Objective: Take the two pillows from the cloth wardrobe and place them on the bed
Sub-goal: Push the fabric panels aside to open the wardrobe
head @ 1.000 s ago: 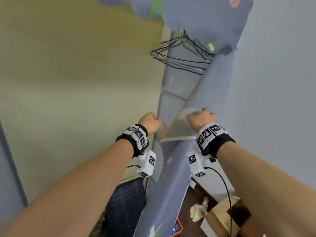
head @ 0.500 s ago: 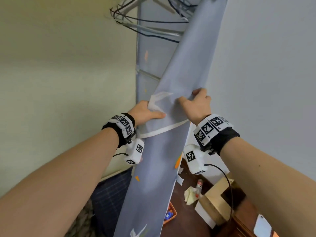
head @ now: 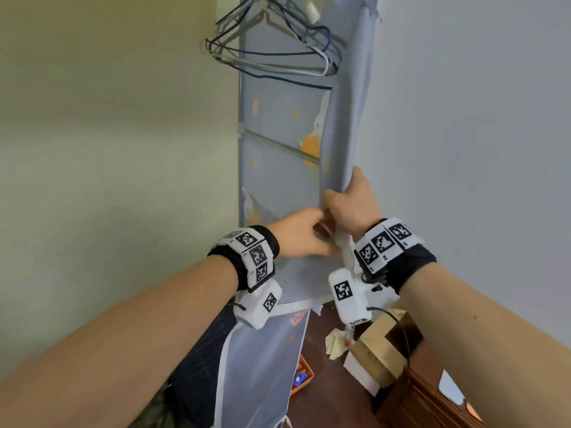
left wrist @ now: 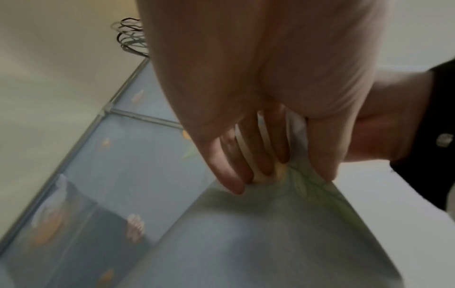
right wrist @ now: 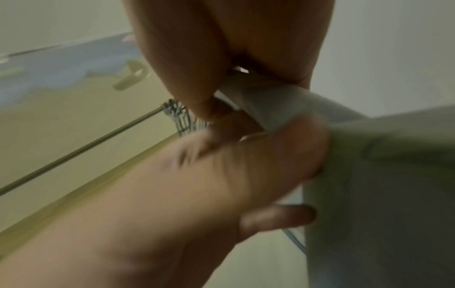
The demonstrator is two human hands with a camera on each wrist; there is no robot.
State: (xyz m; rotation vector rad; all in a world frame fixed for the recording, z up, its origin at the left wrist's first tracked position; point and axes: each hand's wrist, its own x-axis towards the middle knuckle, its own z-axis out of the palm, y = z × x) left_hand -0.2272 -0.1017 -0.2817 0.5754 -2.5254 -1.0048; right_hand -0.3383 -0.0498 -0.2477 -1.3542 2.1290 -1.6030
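The cloth wardrobe (head: 278,125) is blue-grey with small animal prints, and its inside back panel is in view. Its front curtain (head: 343,118) is bunched into a narrow strip at the right side. My right hand (head: 349,202) grips that bunched cloth, thumb up along it. Just left and below, my left hand (head: 302,233) also grips the curtain; in the left wrist view its fingers (left wrist: 258,155) curl into the gathered fabric (left wrist: 270,224). In the right wrist view my right hand (right wrist: 246,97) pinches the rolled curtain edge (right wrist: 270,101). No pillow is clearly visible.
Empty wire hangers (head: 278,57) hang on the top rail. A metal crossbar (head: 278,146) spans the wardrobe. A dark checked cloth (head: 200,359) sits low on the left. On the right floor lie a cardboard box (head: 377,356), crumpled paper (head: 335,342) and an orange basket (head: 304,376).
Both hands have drawn the curtain from across the opening into a tight bundle at the right. They have come close together, and the wardrobe's inside now shows.
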